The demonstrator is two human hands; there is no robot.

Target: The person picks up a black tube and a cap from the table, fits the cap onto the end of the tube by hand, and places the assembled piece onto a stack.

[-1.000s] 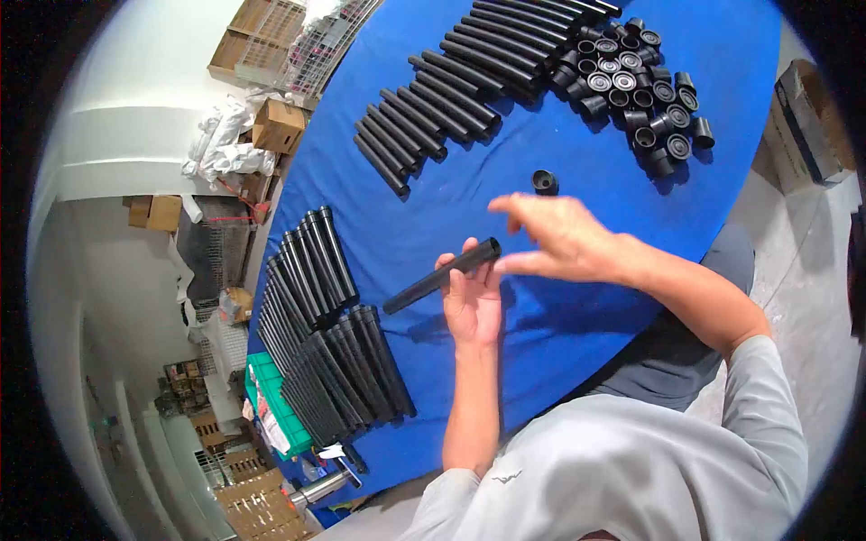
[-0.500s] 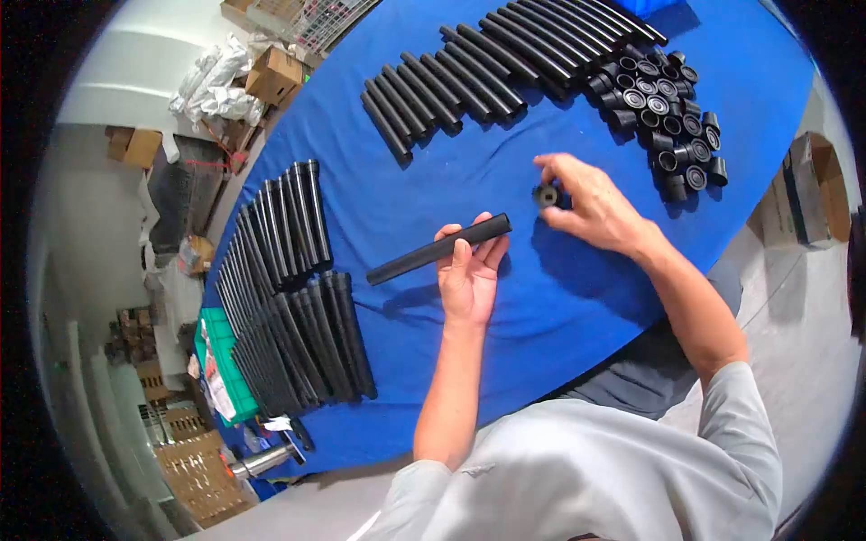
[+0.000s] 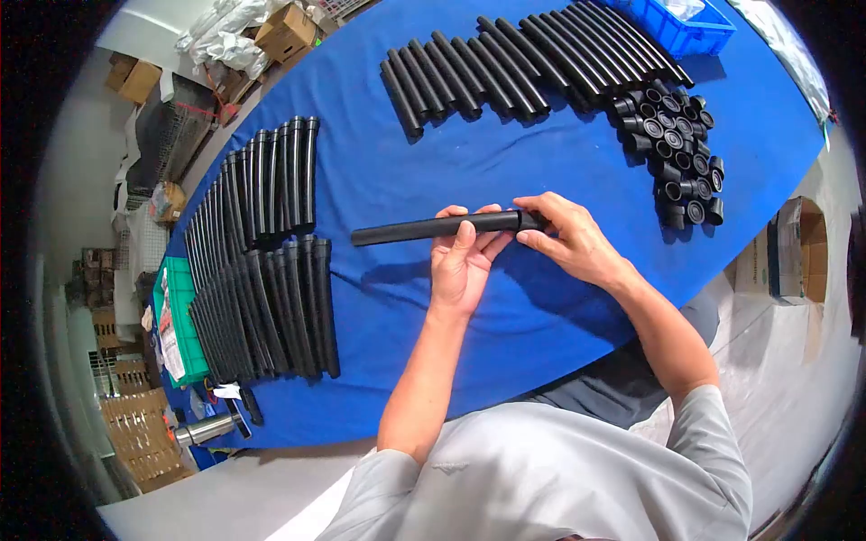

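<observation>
Blue cloth (image 3: 541,307) covers the work table, with cartons and wire racks on the floor past its far-left edge. At the left, stacked black plastic tubes (image 3: 271,270) lie in two banks beside a green plastic tray (image 3: 176,311).

Just right of them, held clear above the cloth in front of the person, is a long black plastic tube (image 3: 406,231). Its long axis runs nearly level across the view, parallel to the near table edge. The free left end sits a touch lower and points at the stacked banks. The right end points toward the heap of black caps (image 3: 678,153) at the far right.

The left hand (image 3: 460,266) comes up from below, its fingers curled around the tube right of its middle. The right hand (image 3: 573,242) has its fingertips pressed together on a short black plastic cap (image 3: 531,219) at the tube's right end; the fingers hide how far the cap is seated.

The likely trouble is the cap sitting crooked if it is not square to the tube's axis. A push along that axis could slide the tube through the left palm, because the left end is unsupported. A loose pinch could drop the cap onto the cloth, where it may roll away.

A row of black tubes (image 3: 532,63) lies along the far side of the table.
</observation>
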